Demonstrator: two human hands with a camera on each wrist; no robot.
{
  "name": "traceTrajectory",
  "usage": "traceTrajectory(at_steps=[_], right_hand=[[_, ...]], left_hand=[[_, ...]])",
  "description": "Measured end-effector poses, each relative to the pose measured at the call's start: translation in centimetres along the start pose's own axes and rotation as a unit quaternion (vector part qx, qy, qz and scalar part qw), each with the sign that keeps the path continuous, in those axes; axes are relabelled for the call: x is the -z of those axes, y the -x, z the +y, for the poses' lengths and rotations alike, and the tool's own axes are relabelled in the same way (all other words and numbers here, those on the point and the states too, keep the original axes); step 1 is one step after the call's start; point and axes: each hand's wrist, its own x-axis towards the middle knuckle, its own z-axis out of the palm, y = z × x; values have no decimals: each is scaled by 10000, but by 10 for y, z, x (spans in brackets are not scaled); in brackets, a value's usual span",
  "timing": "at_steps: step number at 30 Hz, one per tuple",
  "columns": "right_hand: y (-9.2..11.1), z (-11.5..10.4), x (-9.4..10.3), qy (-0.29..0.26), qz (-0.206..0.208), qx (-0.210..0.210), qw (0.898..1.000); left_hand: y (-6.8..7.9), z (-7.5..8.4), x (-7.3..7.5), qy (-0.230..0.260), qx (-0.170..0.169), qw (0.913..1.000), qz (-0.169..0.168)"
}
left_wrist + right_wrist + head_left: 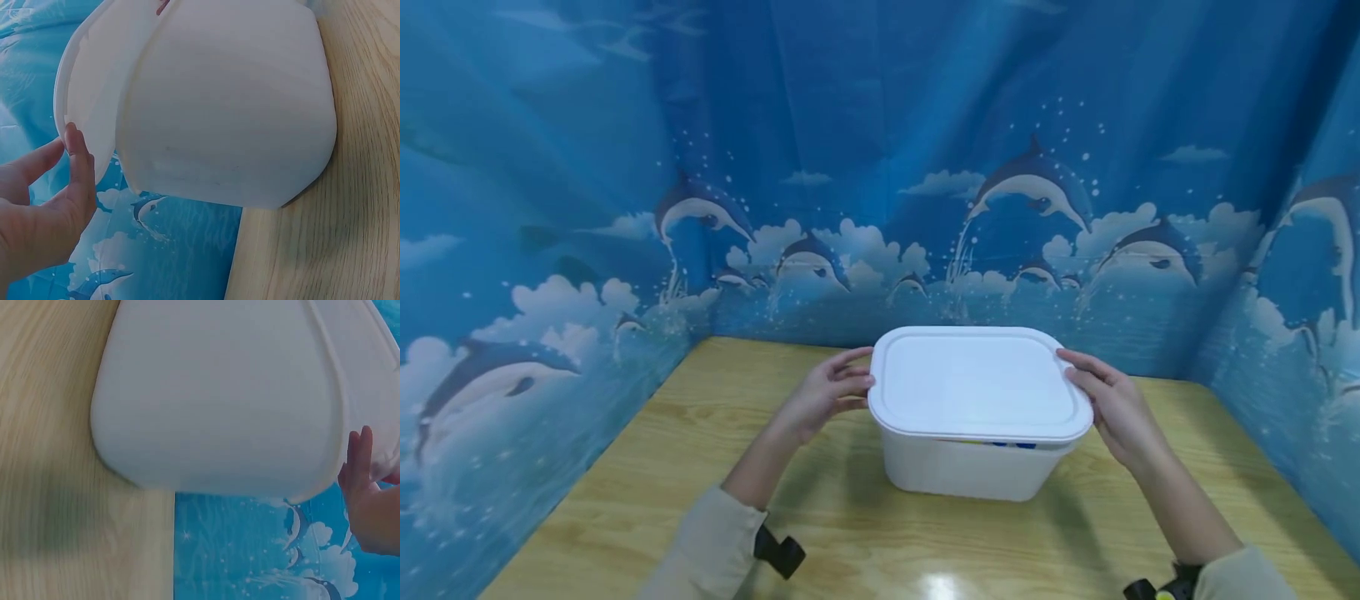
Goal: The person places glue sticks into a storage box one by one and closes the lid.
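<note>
A white lid (970,379) with rounded corners lies over a white plastic box (962,471). A gap shows between lid and rim at the front, where something blue and yellow (1025,446) peeks out. My left hand (826,393) pinches the lid's left edge, and my right hand (1112,408) grips its right edge. In the left wrist view the lid (87,81) stands apart from the box (225,112), with the left hand (59,212) at its edge. The right hand (375,509) meets the lid (372,381) beside the box (219,400) in the right wrist view.
The box stands on a wooden table (647,500) with light grain. Blue curtains (865,150) printed with dolphins and clouds hang behind the table and along both sides. A dark wrist strap (778,552) is on the left sleeve, another on the right.
</note>
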Motion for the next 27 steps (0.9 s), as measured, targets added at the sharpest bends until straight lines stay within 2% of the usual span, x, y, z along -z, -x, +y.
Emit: traceTrajectory(at_steps=[2, 5, 8, 15, 21, 27], right_hand=[[0, 2, 1, 754, 112, 178, 9969], [-1, 4, 0, 1829, 324, 353, 9820], [-3, 5, 0, 2391, 446, 394, 9692], [-8, 7, 2, 2903, 366, 289, 9558], [-11, 7, 1, 2999, 220, 184, 9535], [-11, 7, 1, 3143, 291, 220, 9486]], left_hand=[[-2, -1, -1, 5, 26, 10000, 51], [-4, -3, -1, -40, 59, 9999, 120], [-6, -4, -2, -197, 99, 9996, 158], [-10, -5, -5, -499, 108, 9984, 262], [-12, -7, -5, -533, 104, 9978, 371], [-16, -11, -7, -1246, -37, 9902, 623]])
